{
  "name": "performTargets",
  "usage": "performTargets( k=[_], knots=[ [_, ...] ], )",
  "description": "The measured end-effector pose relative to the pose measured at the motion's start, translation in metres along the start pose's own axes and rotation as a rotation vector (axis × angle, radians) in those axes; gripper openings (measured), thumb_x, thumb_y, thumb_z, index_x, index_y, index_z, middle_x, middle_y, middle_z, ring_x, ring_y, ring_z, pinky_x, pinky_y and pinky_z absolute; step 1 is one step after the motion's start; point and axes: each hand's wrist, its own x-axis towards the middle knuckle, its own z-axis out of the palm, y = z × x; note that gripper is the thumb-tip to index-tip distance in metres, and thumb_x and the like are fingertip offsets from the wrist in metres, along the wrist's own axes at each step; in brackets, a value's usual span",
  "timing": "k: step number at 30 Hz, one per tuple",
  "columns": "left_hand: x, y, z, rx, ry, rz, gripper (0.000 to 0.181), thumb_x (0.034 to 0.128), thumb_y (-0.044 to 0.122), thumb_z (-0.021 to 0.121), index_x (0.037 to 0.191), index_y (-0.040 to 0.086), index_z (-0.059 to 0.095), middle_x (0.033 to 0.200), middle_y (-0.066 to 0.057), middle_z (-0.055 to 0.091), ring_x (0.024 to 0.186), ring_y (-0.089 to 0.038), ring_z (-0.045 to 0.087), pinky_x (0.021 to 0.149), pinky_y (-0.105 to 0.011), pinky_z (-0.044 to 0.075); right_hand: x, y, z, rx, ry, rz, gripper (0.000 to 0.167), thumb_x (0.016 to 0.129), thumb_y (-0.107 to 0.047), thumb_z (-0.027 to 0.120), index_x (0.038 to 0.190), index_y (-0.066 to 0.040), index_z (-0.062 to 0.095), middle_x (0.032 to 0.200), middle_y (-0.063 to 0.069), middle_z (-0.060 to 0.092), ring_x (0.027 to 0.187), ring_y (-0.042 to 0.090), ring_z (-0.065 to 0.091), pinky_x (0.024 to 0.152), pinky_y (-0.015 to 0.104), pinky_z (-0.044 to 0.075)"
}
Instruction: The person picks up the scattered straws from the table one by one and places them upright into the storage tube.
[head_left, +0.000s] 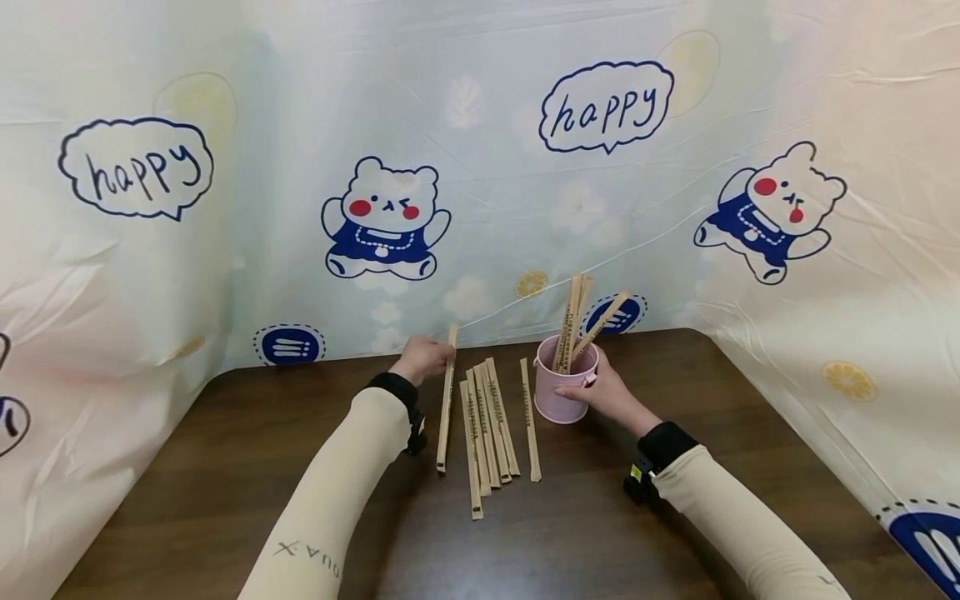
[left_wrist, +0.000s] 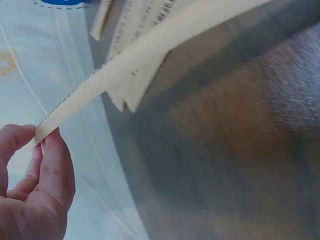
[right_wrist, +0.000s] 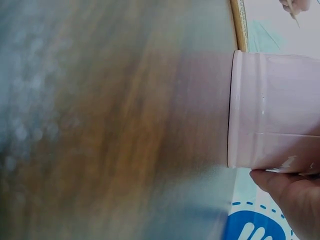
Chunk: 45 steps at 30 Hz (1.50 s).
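Left hand pinches stick at one end. Right hand grips pink bucket near counter's back edge; only head view shows standing sticks inside. Right wrist view, blurred: base apparently touches counter. Open room nearer than loose sticks.

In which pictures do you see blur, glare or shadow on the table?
Head view: the table shows a pale sheen low in the picture; left wrist: grain blurred, a dark shadow band beside the held stick; right wrist: grain smeared, whitish glare at far left.
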Motion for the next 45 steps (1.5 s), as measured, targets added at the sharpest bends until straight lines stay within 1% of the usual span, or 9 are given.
performTargets(
  k=[3, 8, 12, 18, 21, 27, 34, 40, 45],
  knots=[
    [0.001, 0.01, 0.001, -0.002, 0.004, 0.022, 0.014, 0.0994, 0.007, 0.056, 0.092, -0.002, 0.064, 0.112, -0.016, 0.063, 0.087, -0.017, 0.057, 0.105, -0.046, 0.056, -0.002, 0.0, 0.0, 0.011, -0.004, 0.005, 0.107, 0.085, -0.016, 0.084, 0.16, 0.001, 0.009, 0.157, 0.031, 0.034, 0.143, 0.048, 0.042, 0.12, 0.064, 0.037],
    [-0.003, 0.033, 0.005, -0.017, 0.009, 0.068, 0.032, 0.1025, 0.011, 0.054, 0.127, -0.008, 0.064, 0.138, -0.024, 0.06, 0.115, -0.033, 0.065, 0.109, -0.044, 0.055, -0.004, 0.001, 0.001, 0.001, -0.005, 0.022, 0.108, 0.085, -0.018, 0.084, 0.16, 0.001, 0.01, 0.157, 0.03, 0.035, 0.143, 0.046, 0.042, 0.121, 0.062, 0.037],
    [-0.009, 0.06, 0.008, -0.042, 0.002, 0.109, 0.038, 0.103, 0.011, 0.055, 0.136, -0.008, 0.059, 0.144, -0.025, 0.057, 0.13, -0.038, 0.062, 0.11, -0.042, 0.054, -0.005, 0.002, 0.002, 0.005, 0.01, 0.005, 0.106, 0.084, -0.014, 0.084, 0.159, 0.003, 0.012, 0.156, 0.032, 0.037, 0.143, 0.046, 0.043, 0.12, 0.06, 0.038],
    [-0.017, 0.109, 0.007, -0.079, -0.014, 0.189, 0.036, 0.1029, 0.009, 0.057, 0.134, -0.009, 0.061, 0.137, -0.027, 0.061, 0.121, -0.034, 0.066, 0.108, -0.039, 0.055, -0.004, 0.005, 0.0, 0.012, 0.009, -0.001, 0.107, 0.083, -0.015, 0.084, 0.16, 0.002, 0.011, 0.156, 0.031, 0.037, 0.143, 0.046, 0.043, 0.119, 0.061, 0.038],
    [-0.022, 0.133, 0.008, -0.045, -0.025, 0.226, 0.033, 0.103, 0.011, 0.059, 0.13, -0.008, 0.064, 0.133, -0.026, 0.064, 0.115, -0.031, 0.069, 0.107, -0.039, 0.056, -0.002, 0.005, -0.001, 0.004, 0.011, -0.011, 0.107, 0.083, -0.016, 0.085, 0.159, 0.003, 0.012, 0.155, 0.031, 0.038, 0.142, 0.047, 0.044, 0.118, 0.061, 0.039],
    [-0.029, 0.166, 0.02, -0.009, -0.073, 0.273, 0.03, 0.1026, 0.013, 0.062, 0.127, -0.004, 0.066, 0.129, -0.022, 0.068, 0.11, -0.026, 0.07, 0.105, -0.036, 0.057, 0.001, 0.002, -0.001, -0.004, 0.0, 0.0, 0.109, 0.083, -0.018, 0.085, 0.16, 0.002, 0.011, 0.156, 0.031, 0.037, 0.143, 0.046, 0.043, 0.12, 0.062, 0.038],
    [-0.038, 0.187, 0.049, -0.083, -0.108, 0.384, 0.028, 0.1031, 0.011, 0.061, 0.125, -0.007, 0.065, 0.128, -0.025, 0.067, 0.116, -0.032, 0.069, 0.104, -0.039, 0.058, 0.002, 0.001, 0.0, -0.008, -0.003, -0.002, 0.109, 0.084, -0.019, 0.085, 0.16, 0.003, 0.01, 0.156, 0.032, 0.037, 0.142, 0.047, 0.043, 0.12, 0.062, 0.038],
    [-0.039, 0.191, 0.076, -0.082, -0.133, 0.457, 0.029, 0.1038, 0.009, 0.059, 0.128, -0.006, 0.065, 0.129, -0.026, 0.067, 0.123, -0.035, 0.067, 0.101, -0.033, 0.06, 0.001, 0.002, 0.0, -0.002, 0.002, -0.006, 0.109, 0.084, -0.019, 0.086, 0.159, 0.003, 0.011, 0.157, 0.032, 0.035, 0.143, 0.047, 0.042, 0.12, 0.062, 0.037],
    [-0.035, 0.189, 0.094, -0.066, -0.153, 0.487, 0.028, 0.1036, 0.008, 0.059, 0.127, -0.007, 0.065, 0.128, -0.027, 0.067, 0.121, -0.035, 0.067, 0.1, -0.033, 0.06, 0.001, 0.003, -0.002, 0.03, 0.005, -0.026, 0.108, 0.083, -0.018, 0.086, 0.159, 0.003, 0.012, 0.157, 0.032, 0.035, 0.143, 0.048, 0.042, 0.12, 0.063, 0.037]
  ],
)
